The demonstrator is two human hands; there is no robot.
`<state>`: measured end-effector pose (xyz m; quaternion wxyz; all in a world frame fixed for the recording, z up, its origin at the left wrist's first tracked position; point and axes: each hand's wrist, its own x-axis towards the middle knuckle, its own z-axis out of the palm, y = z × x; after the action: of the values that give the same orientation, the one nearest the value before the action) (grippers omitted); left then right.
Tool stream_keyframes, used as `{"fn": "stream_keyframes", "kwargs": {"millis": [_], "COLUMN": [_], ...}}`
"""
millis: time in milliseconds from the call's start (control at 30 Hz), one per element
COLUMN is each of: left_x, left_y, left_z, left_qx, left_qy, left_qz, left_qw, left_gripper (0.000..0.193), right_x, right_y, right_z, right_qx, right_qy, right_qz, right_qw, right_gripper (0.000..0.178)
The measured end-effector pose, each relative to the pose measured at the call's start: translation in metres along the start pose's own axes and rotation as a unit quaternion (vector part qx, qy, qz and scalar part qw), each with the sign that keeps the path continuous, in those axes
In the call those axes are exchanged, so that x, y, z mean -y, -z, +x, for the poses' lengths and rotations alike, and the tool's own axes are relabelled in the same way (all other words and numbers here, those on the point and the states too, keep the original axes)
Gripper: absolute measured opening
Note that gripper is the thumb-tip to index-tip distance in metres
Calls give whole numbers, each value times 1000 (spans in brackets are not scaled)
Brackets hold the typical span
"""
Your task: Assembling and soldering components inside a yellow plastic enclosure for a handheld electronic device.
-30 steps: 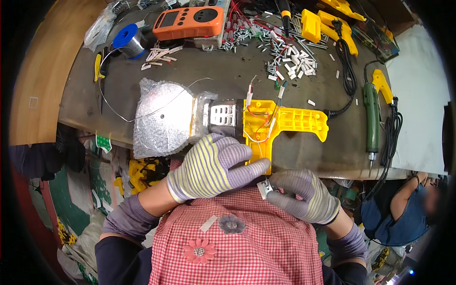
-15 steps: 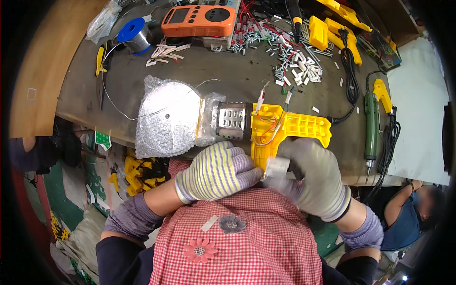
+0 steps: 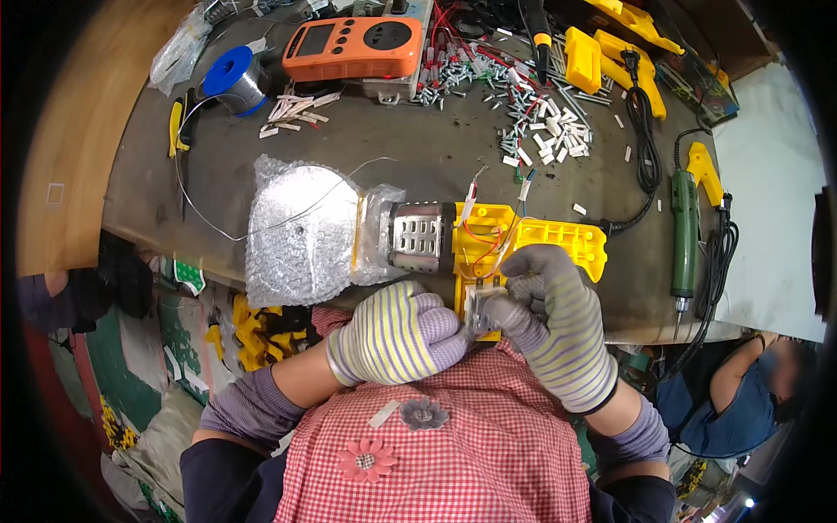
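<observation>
Yellow housing (image 3: 551, 234) (wires (image 3: 503, 252) partly inside).

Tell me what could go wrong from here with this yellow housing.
The thin wires lie exposed in the yellow housing, close to the right hand, and might get snagged or pinched. The housing's lower end sits at the near edge of the table, so it could slip if bumped. The silvery strand crossing the bubble-wrapped piece might catch if that shifts.

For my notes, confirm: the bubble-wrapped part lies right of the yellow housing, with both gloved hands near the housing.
Wrong side: the head view shows the bubble-wrapped part left of the yellow housing. The left hand and right hand are near the housing.
</observation>
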<state>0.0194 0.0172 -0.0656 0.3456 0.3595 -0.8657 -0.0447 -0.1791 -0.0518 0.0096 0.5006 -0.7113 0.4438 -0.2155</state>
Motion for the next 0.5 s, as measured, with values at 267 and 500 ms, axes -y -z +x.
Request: {"fn": "stream_keyframes", "kwargs": {"millis": [267, 500], "left_x": [0, -9], "left_y": [2, 17], "left_z": [-2, 12], "left_qx": [22, -38], "left_qy": [13, 194], "left_qz": [-45, -150], "left_qw": [999, 969], "left_gripper": [23, 61], "right_x": [-12, -34], "right_y": [-2, -14], "right_z": [-11, -5], "right_qx": [8, -17], "right_qy": [126, 275], "right_qz": [-50, -213], "right_qw": [991, 938], "right_gripper": [24, 17]}}
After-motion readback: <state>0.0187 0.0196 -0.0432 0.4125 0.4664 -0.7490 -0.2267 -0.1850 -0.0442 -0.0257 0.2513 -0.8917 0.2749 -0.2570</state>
